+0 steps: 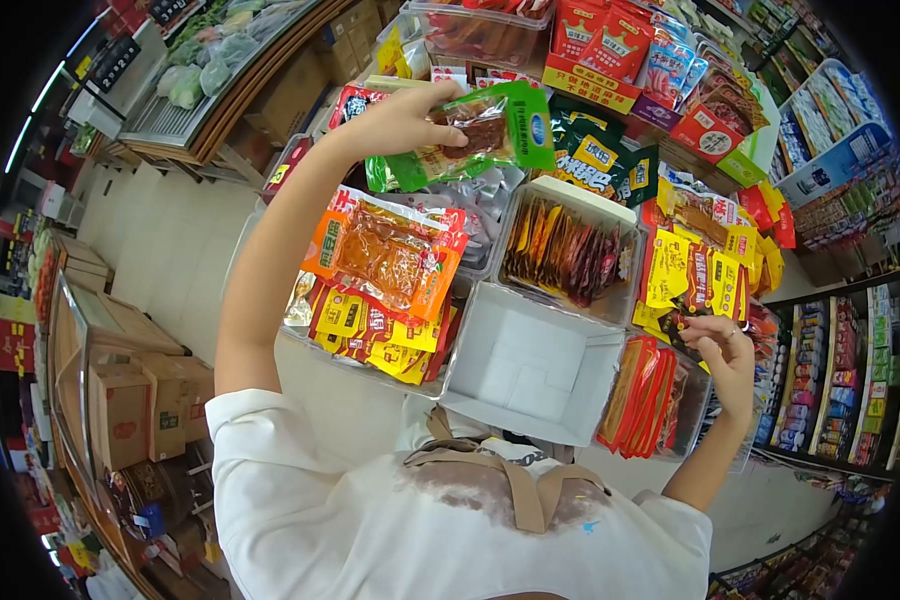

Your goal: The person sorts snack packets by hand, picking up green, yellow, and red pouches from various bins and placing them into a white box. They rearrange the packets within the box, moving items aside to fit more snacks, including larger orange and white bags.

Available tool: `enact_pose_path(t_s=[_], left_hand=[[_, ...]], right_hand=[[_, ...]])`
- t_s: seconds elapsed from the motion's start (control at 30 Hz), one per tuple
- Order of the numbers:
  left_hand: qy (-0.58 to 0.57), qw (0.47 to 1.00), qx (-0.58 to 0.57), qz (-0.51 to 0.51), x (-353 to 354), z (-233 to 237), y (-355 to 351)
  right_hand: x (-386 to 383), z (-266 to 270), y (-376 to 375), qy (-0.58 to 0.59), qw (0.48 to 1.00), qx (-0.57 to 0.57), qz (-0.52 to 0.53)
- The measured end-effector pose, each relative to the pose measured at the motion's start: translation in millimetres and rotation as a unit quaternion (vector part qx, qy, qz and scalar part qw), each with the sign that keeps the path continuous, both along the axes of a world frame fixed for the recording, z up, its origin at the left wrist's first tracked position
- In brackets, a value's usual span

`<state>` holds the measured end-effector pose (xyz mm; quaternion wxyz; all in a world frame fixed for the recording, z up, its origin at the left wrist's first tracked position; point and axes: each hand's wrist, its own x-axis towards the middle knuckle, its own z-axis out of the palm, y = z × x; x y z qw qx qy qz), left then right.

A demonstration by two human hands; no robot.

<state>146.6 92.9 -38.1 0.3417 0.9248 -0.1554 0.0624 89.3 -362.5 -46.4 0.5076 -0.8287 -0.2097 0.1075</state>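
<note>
My left hand [418, 122] is closed on a green snack packet [480, 135] with a clear window showing brown food, held above the bins at the back. Below that arm, an orange snack packet [385, 255] lies on yellow and red packets [375, 335] in a bin. My right hand [727, 362] has its fingers curled together at the lower edge of the yellow snack packets [695, 275] on the right. Whatever is between those fingertips is too small to make out. Red-edged packets [640, 400] stand in a row just left of this hand.
A white box [535, 360] sits in front of my body, beside a bin of upright brown packets [567, 250]. Red boxes [602, 45] stand at the back. Cardboard cartons [150, 405] are at left, stocked shelves [830, 375] at right, and a produce stand [165, 120] at upper left.
</note>
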Motion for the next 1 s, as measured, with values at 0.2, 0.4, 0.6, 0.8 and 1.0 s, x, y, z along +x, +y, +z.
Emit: enact_pose_path(t_s=[0.2, 0.4, 0.6, 0.8, 1.0], left_hand=[[0.05, 0.996, 0.008, -0.069, -38, 41, -63], [-0.156, 0.941, 0.21, -0.216, -93, 10, -119], [-0.085, 0.933, 0.249, -0.246, -131, -49, -140], [-0.084, 0.962, 0.181, -0.186, -148, -52, -155], [0.034, 0.994, -0.051, -0.095, -148, -59, -161]], right_hand=[[-17, 16, 22, -0.049, 0.998, 0.016, 0.028], [-53, 18, 39, -0.122, 0.991, 0.009, 0.048], [-76, 6, 47, -0.086, 0.993, 0.011, 0.084], [-79, -14, 61, -0.141, 0.985, -0.064, 0.071], [-74, -22, 71, -0.037, 0.999, -0.029, 0.027]])
